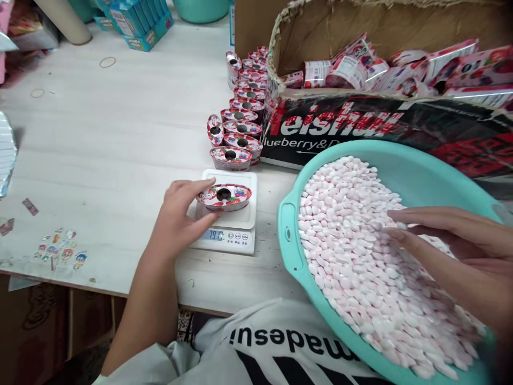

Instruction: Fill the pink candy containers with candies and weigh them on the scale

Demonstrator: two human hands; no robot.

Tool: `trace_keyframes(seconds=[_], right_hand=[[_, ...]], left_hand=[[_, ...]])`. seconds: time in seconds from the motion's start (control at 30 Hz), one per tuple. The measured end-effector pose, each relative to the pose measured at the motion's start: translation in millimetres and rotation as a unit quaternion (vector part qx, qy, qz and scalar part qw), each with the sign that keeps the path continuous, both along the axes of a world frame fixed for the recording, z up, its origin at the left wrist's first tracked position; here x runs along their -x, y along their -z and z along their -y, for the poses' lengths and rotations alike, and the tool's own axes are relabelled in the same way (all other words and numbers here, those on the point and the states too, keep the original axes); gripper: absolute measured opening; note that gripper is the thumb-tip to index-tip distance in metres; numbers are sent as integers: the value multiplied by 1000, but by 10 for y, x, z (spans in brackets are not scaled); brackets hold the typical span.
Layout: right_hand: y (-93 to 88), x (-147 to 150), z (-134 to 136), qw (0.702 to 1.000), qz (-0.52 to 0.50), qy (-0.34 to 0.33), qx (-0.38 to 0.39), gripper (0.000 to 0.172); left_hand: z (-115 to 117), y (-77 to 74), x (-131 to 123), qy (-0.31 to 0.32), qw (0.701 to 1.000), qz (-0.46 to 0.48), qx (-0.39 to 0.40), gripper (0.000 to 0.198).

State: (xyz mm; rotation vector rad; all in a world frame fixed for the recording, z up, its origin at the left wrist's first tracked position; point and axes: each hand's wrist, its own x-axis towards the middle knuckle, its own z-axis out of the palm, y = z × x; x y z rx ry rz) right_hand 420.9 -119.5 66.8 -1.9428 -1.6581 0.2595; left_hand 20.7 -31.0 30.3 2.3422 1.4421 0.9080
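My left hand (183, 209) curls around a small red-and-white oval candy box (241, 199) with a round hole in its top. The box stands on the white platform of a small digital scale (244, 247), whose lit display shows digits. My right hand (452, 246) is above a large turquoise basin (289, 230) holding a heap of small pale pink candies (344, 251). Its thumb and forefinger are pinched close together, with what looks like a candy between the tips. The other right fingers are partly hidden behind them.
Several similar oval boxes (242, 128) stand in a row behind the scale. A large carton (340, 117) filled with printed containers is at the back right. Blue packets (148, 32) lie at the back, rubber bands (107, 62) and stickers (64, 251) on the left.
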Motion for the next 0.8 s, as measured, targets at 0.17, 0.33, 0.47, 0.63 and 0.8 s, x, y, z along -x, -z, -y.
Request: trace_keyframes(seconds=[0.17, 0.33, 0.47, 0.63, 0.8], right_hand=[[-43, -25, -43, 989, 4, -127, 79, 43], [-148, -25, 7, 968, -32, -199, 151, 43], [-266, 36, 14, 973, -62, -179, 133, 27], [-473, -44, -44, 969, -62, -161, 177, 22], [-883, -321, -125, 986, 1, -85, 144, 15]], left_hand=[[36, 111, -40, -65, 997, 34, 5, 39], [36, -34, -381, -130, 954, 266, -44, 43], [178, -481, -1134, -68, 960, 270, -3, 41], [338, -766, -1999, 89, 984, 154, -11, 34], [246, -589, -2132, 127, 984, 121, -11, 34]])
